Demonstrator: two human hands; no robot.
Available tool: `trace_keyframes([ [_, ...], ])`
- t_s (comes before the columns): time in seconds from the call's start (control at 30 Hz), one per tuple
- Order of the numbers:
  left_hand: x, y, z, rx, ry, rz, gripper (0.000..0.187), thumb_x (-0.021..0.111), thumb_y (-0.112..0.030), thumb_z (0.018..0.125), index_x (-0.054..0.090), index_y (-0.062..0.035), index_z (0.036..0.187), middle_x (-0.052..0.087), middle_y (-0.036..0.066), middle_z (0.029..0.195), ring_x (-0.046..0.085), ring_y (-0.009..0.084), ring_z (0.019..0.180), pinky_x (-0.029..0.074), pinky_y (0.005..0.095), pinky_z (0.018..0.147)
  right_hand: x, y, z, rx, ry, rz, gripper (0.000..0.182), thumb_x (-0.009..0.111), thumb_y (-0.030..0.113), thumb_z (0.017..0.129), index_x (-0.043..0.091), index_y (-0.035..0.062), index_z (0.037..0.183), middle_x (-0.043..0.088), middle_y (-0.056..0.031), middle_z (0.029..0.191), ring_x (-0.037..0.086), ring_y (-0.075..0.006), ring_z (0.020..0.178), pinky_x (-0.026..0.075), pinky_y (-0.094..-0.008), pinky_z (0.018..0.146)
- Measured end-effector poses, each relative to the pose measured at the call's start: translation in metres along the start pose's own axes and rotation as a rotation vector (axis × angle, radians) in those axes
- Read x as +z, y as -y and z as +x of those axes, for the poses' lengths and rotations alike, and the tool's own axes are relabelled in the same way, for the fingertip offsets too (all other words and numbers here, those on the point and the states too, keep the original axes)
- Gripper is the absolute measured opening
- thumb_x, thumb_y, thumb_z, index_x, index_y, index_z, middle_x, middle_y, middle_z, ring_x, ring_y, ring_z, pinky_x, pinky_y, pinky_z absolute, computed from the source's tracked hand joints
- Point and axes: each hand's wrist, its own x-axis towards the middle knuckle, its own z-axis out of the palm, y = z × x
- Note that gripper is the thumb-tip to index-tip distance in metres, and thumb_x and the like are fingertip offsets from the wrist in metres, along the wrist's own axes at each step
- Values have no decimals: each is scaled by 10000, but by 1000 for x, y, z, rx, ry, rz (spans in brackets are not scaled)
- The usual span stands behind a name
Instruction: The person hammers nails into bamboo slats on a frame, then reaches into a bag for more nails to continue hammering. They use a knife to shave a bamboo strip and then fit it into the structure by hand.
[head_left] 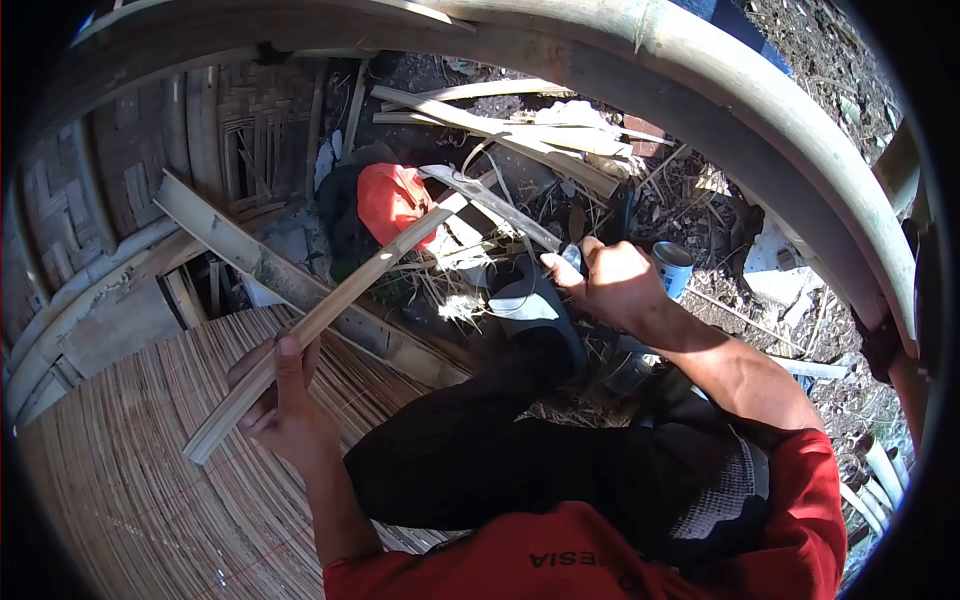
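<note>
My left hand (pixel 288 395) is closed around a split bamboo strip (pixel 352 287), which slants up and away to the right. In my right hand (pixel 618 284) is the handle of a long-bladed knife (pixel 505 210). The blade crosses the far end of the strip and appears to touch it; the exact contact is too small to tell. A thin curled shaving (pixel 495 165) rises near the blade. Behind the strip's far end lies a red-orange cloth or bag (pixel 390 200).
A half-round bamboo piece (pixel 255 262) lies beyond my left hand, by a slatted mat (pixel 130 430). Split bamboo pieces (pixel 540 155) lie on the littered ground ahead. A blue can (pixel 672 266) stands beside my right hand. A thick bamboo pole (pixel 740 95) arches across the far side.
</note>
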Motion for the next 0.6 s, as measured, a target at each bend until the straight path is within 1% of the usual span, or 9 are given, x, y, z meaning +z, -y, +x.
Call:
trace_keyframes([
  [0.03,3,0,0,8,-12,-10,218,746,-83,934,615,40,1058,685,174,993,731,228,923,672,346,824,-4,9,-5,44,26,-52,580,644,565,936,659,-9,846,635,-220,593,695,-415,626,595,-491,626],
  [0.1,4,-1,-1,9,-20,-13,212,755,-87,928,623,37,1037,686,164,985,730,222,910,672,345,815,-15,8,-20,-201,28,-140,569,646,561,934,655,2,829,631,-209,585,686,-409,605,591,-485,610],
  [0.17,2,-1,-1,-15,-33,-11,211,755,-85,927,622,41,1033,684,165,980,730,222,905,672,349,818,4,-11,-12,-58,-111,-142,545,664,537,932,646,8,803,630,-217,597,688,-386,608,582,-484,587],
  [0.23,5,-3,1,-12,-52,-37,211,755,-84,927,622,44,1029,683,165,975,730,222,900,673,354,821,4,-15,-5,-98,-149,-87,545,669,534,930,641,7,796,628,-221,595,693,-377,616,581,-480,572],
  [0.33,3,-3,0,-8,-15,3,210,756,-84,926,624,46,1025,681,163,975,727,215,886,675,352,815,-17,-3,-25,-101,47,-124,568,659,555,934,645,5,794,639,-238,618,712,-386,662,584,-523,630],
  [0.37,2,-1,2,-18,-29,-11,213,754,-81,929,614,49,1023,680,169,976,727,222,886,678,353,807,-14,-5,-21,-24,26,-110,578,644,563,943,658,2,807,641,-242,624,717,-391,676,586,-520,645],
  [0.47,5,-5,1,-16,-40,-36,213,753,-71,929,604,51,1019,678,173,974,725,226,881,681,358,801,-2,-10,-11,-23,-145,-136,592,597,554,976,670,-8,807,650,-227,631,709,-388,655,593,-466,622],
  [0.57,3,-3,0,-36,-22,-20,208,752,-60,926,601,50,1017,677,171,970,724,230,885,680,366,806,-13,-10,-21,-44,-29,-142,587,618,538,971,658,-20,792,659,-217,644,698,-381,634,590,-469,614],
  [0.6,2,-2,1,-28,-19,-58,206,750,-56,926,598,50,1017,676,170,967,725,237,893,680,369,807,1,-23,-16,-177,-255,-142,575,641,521,966,647,-20,772,644,-222,613,692,-384,599,586,-475,578],
])
